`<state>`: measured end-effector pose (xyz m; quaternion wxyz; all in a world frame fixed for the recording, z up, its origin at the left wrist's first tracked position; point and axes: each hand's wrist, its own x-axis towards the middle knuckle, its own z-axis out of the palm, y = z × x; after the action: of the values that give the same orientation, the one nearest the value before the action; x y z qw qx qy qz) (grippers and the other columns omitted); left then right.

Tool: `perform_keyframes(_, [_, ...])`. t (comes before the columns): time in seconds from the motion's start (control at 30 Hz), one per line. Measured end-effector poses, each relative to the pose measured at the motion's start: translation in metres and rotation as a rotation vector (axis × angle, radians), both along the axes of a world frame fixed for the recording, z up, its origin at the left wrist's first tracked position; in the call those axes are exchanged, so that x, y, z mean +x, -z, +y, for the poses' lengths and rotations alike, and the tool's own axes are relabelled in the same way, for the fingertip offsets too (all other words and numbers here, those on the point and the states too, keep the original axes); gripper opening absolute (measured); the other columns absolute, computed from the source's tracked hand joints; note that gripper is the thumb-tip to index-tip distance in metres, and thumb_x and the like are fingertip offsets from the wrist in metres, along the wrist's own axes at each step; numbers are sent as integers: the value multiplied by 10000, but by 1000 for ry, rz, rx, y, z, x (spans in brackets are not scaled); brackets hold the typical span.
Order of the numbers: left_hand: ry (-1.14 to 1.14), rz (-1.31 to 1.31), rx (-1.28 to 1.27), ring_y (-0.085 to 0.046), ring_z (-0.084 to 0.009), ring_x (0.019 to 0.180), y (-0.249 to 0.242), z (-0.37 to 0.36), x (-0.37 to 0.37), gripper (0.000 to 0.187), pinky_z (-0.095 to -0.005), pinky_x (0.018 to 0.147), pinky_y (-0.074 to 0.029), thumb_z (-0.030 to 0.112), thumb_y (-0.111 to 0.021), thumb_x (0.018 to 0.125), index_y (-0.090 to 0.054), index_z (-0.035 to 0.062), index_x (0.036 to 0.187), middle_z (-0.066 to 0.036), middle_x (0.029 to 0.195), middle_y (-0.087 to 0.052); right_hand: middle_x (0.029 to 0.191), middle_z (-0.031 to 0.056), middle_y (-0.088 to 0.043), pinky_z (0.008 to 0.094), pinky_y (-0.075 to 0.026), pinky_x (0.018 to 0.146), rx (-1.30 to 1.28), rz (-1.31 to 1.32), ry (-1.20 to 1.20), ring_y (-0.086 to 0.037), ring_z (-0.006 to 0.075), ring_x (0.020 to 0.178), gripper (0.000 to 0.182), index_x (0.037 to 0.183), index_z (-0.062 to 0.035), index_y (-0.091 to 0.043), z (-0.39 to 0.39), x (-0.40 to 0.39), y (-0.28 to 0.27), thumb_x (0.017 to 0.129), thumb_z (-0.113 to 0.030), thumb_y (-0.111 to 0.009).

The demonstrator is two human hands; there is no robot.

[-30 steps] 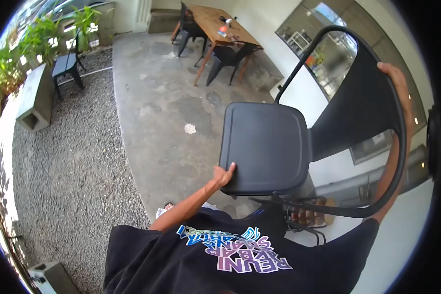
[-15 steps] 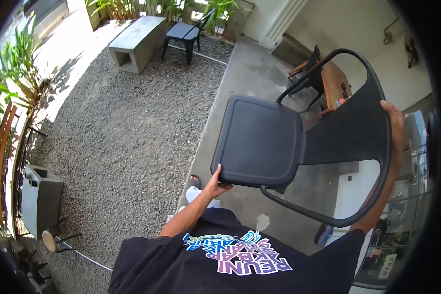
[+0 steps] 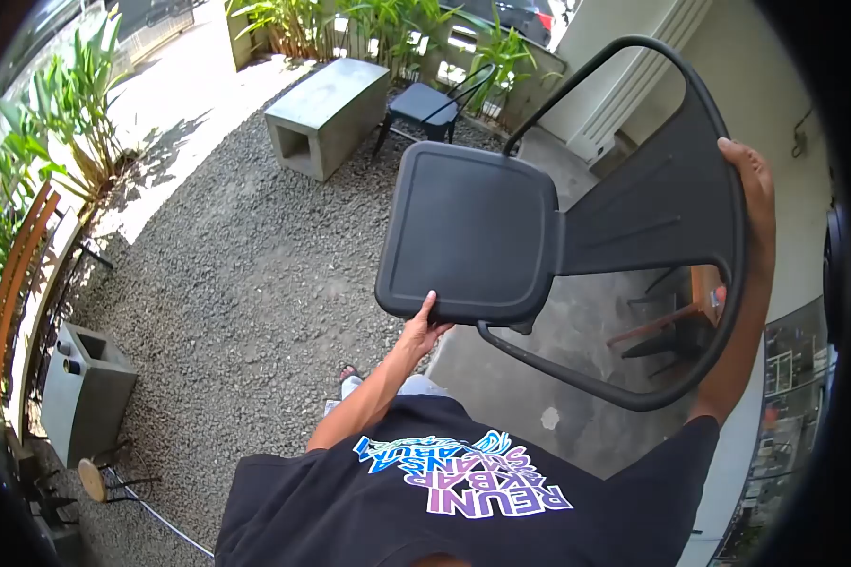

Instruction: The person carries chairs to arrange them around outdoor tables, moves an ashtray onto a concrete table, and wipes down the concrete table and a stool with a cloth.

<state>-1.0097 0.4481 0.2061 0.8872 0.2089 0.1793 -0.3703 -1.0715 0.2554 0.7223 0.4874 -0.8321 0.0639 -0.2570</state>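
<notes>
A black chair (image 3: 470, 231) with a square seat and a curved tubular back is held up in front of me, off the ground. My left hand (image 3: 424, 326) grips the near edge of the seat, thumb on top and fingers underneath. At the right, my right hand (image 3: 753, 184) is wrapped round the top rail of the backrest (image 3: 657, 203). The chair lies tilted with its back toward the right. Its legs are hidden below the seat.
Ahead stand a concrete block bench (image 3: 331, 113) and another dark chair (image 3: 430, 106) on gravel (image 3: 246, 274). To the left are a wooden bench (image 3: 14, 293), a concrete block (image 3: 85, 387) and a round stool (image 3: 93, 480). A wooden table (image 3: 706, 288) shows behind the backrest.
My view has turned and moved toward the gravel. The chair, still in both hands, has shifted slightly up and left in view. A foot now shows on the gravel.
</notes>
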Motion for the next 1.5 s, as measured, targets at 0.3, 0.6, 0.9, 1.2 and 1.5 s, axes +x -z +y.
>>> perform_keyframes(0.3, [-132,-120,107,-510,-287,1090,47,66,212,584,-510,815,-497,315,-719,770,-459,19,1201,-132,1184,-507,608,-46,-523,155,-349,451,-116,-32,36,-447,8,480,211,732,-53,-548,23,163,65,871,-212,-551])
perform_keyframes(0.6, [-153,-17,139,-468,-323,1128,108,43,410,598,-592,858,-441,262,-723,772,-430,36,1242,-145,1213,-482,571,-96,-395,176,-243,447,-106,38,-24,-320,-17,495,252,643,-83,-471,-29,366,129,857,-170,-570])
perform_keyframes(0.9, [-159,98,256,-519,-326,1080,177,33,598,572,-535,810,-499,210,-738,759,-452,13,1214,-149,1182,-516,580,-116,-352,203,-179,444,17,145,-10,-259,-24,511,298,608,-94,-449,-116,604,224,862,-169,-586])
perform_keyframes(1.2, [-171,217,387,-607,-345,838,283,13,765,502,-450,554,-529,229,-726,773,-478,4,1146,-175,1025,-578,595,-123,-365,206,-205,471,167,332,133,-279,-18,536,272,653,-88,-502,-181,788,385,876,-216,-593])
perform_keyframes(1.5, [-117,169,382,-534,-387,1021,362,-22,856,580,-539,782,-483,292,-676,814,-371,41,1238,-202,1159,-498,636,-105,-396,196,-239,498,193,414,213,-326,-7,568,209,742,-62,-538,-221,882,468,888,-207,-572])
